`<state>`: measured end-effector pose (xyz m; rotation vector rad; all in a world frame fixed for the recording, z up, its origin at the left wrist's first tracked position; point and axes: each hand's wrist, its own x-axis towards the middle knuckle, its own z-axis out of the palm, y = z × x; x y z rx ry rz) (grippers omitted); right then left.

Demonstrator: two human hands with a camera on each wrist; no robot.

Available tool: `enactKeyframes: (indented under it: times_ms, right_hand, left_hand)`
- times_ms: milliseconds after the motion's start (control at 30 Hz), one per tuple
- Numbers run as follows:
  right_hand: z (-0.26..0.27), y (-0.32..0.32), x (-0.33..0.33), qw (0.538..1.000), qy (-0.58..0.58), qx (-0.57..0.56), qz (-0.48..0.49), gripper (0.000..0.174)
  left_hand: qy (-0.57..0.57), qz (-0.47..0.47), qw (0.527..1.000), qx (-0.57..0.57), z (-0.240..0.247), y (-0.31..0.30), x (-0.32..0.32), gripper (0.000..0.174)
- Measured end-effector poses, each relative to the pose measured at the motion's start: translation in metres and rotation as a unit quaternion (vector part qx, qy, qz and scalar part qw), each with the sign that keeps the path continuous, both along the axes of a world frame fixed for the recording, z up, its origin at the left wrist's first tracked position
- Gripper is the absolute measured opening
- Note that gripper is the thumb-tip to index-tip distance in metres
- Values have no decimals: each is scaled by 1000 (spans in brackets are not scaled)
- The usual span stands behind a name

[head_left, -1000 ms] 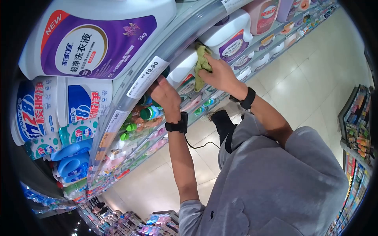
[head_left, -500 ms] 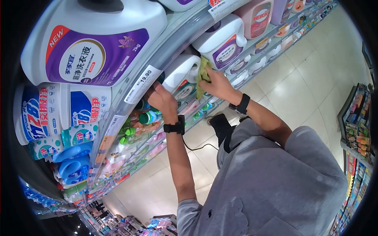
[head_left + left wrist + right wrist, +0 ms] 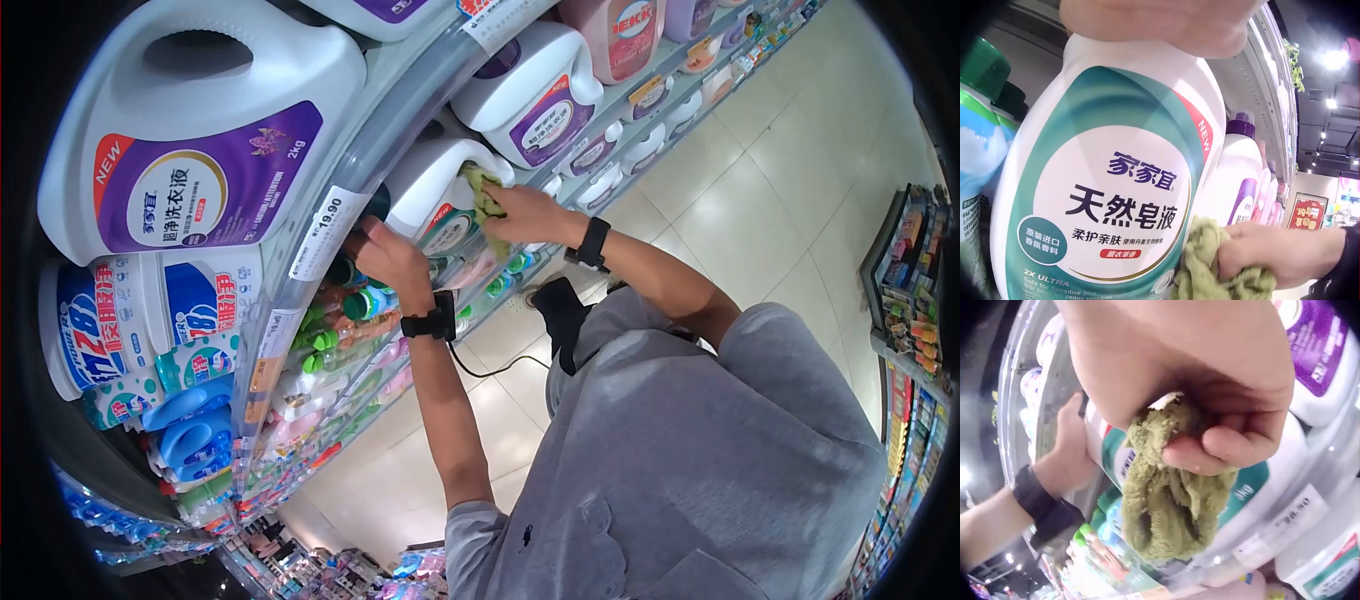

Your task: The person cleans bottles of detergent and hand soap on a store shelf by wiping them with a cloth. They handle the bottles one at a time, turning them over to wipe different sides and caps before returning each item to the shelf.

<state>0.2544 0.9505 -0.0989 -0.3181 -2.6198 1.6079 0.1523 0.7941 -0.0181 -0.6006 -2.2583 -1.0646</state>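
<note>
A white laundry liquid bottle (image 3: 1116, 187) with a green label stands at the shelf front, filling most of the left wrist view. My left hand (image 3: 398, 265) grips it at its dark capped top; the fingertips are mostly hidden there. In my right hand (image 3: 535, 215) a crumpled green cloth (image 3: 1172, 500) is bunched, pinched between thumb and curled fingers. That cloth lies against the bottle's lower label side in the head view, opposite the end my left hand holds.
A purple-labelled white bottle (image 3: 545, 110) stands beside the green-labelled one. Higher up are a large 2kg purple-labelled jug (image 3: 200, 150) and blue-and-white tubs (image 3: 95, 325). A price rail with a 19.90 tag (image 3: 330, 232) runs along the shelf edge. Green-capped bottles (image 3: 368, 303) stand beside my left hand.
The head view has shifted, so the shelf sits further left and lower. Both hands keep their holds, and the cloth stays at the bottle's side. More of the bottle's white handle shows now.
</note>
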Motion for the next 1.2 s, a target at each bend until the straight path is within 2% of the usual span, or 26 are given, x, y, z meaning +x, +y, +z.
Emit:
enactKeyframes:
  times_ms: [100, 200, 300, 367, 400, 433, 533, 633, 733, 767, 867, 967, 1033, 1133, 1167, 1200]
  right_hand:
    - [-3, 12, 16, 996, -47, 76, 31, 57]
    - [-18, 25, 31, 993, -89, 66, 49, 53]
    - [-35, 59, 58, 995, -61, -74, 14, 48]
    - [-36, 89, 75, 992, 50, -96, -57, 45]
    - [-23, 103, 78, 990, 59, -98, -85, 47]
    - [-11, 115, 82, 986, 68, -100, -114, 49]
    - [7, 135, 67, 971, 126, -110, -171, 56]
    - [15, 138, 43, 985, 63, -95, -131, 63]
    - [-31, 147, 28, 972, 101, -144, -155, 67]
    - [-46, 153, 28, 978, 74, -98, -170, 68]
    - [-25, 157, 44, 985, 19, -94, -144, 69]
    - [-7, 169, 30, 991, 4, -78, -110, 53]
    - [25, 163, 30, 988, -43, -120, -90, 41]
    - [20, 171, 27, 991, -59, -79, -92, 43]
    - [2, 176, 27, 996, -27, 10, -82, 49]
    - [0, 176, 29, 993, -62, 41, -92, 51]
  left_hand:
    - [-27, 14, 999, -12, 2, 0, 3, 57]
    - [-79, 11, 996, 30, 2, 0, 5, 48]
    - [25, -22, 998, 53, 3, 8, 4, 49]
    - [-11, -9, 999, 38, -2, 1, 1, 50]
    - [-30, -4, 999, 31, -5, -2, 0, 51]
    - [-94, 15, 995, 34, -4, -4, 1, 53]
    - [-5, -4, 999, 49, -2, 4, 1, 53]
    - [-31, -6, 998, 50, -1, 3, 0, 53]
    - [-28, 0, 999, 31, -2, 0, 3, 56]
    - [-18, 3, 1000, 23, -1, 0, 0, 58]
    - [-19, 11, 999, 30, -1, 1, 0, 56]
    - [-11, -6, 999, 44, 0, 5, -2, 50]
    - [-38, -15, 999, 32, -2, -4, 4, 45]
    - [-28, -34, 998, 50, 0, -2, 4, 44]
    - [-4, -44, 997, 57, 0, -2, 3, 43]
    - [-20, -53, 997, 54, -4, -5, 2, 42]
